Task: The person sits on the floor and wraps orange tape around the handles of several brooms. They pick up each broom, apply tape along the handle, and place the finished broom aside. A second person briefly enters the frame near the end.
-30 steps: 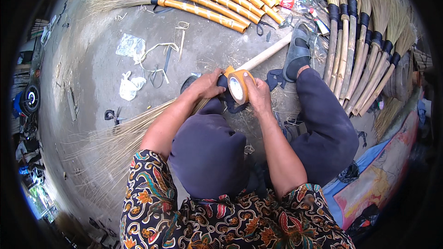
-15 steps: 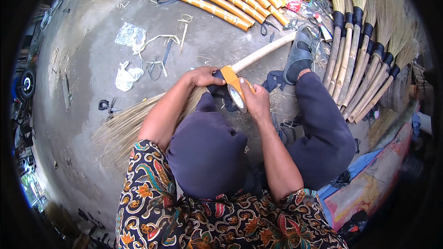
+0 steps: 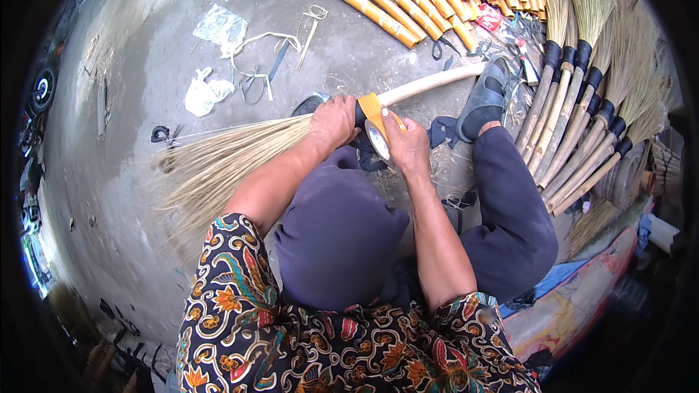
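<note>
While your left hand [image 3: 331, 122] grips the broom [image 3: 240, 149] at its neck, your right hand [image 3: 408, 147] clasps the tape roll [image 3: 378, 131] (orange, pressed against the handle).

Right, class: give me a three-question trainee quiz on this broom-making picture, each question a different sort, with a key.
1. True or false: the right hand holds the tape roll.
2. The left hand grips the broom: A at the far end of its handle, B where the bristles meet the handle, C at the bristle tips.
3. Fill in: the sandal lies between the broom's pale handle and the row of brooms with ____ collars.

Key: 1 true; 2 B; 3 black.
</note>
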Available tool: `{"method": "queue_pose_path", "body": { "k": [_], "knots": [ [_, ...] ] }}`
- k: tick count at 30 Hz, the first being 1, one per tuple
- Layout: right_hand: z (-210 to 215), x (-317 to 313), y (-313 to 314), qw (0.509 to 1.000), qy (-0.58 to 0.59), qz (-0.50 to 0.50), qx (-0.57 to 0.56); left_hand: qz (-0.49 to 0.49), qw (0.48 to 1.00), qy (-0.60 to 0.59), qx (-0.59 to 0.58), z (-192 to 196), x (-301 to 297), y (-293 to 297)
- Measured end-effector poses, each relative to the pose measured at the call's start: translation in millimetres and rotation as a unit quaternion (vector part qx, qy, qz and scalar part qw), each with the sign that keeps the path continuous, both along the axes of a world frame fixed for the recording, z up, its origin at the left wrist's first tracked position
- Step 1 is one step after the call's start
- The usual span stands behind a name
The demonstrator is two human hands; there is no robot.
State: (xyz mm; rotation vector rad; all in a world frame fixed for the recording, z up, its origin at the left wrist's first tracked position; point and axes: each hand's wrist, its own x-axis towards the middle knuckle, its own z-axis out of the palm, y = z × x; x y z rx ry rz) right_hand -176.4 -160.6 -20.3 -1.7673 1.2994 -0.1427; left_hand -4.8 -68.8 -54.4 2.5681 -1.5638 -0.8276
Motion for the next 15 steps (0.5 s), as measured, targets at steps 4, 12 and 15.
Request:
{"method": "queue_pose_path", "body": {
  "k": [4,12,15],
  "knots": [
    [3.9,-8.7,9.0,0.999,0.020,-0.023,0.042,-0.038,0.986,0.144,0.081,-15.3,39.3,-19.4],
    [1.6,-16.4,1.4,0.985,-0.090,-0.068,0.129,0.027,0.984,0.163,0.068,11.5,33.9,-12.0],
    [-1.6,-6.3,4.2,0.986,-0.117,-0.033,0.110,0.004,0.997,0.007,0.071,20.7,-0.1,10.1]
  ]
}}
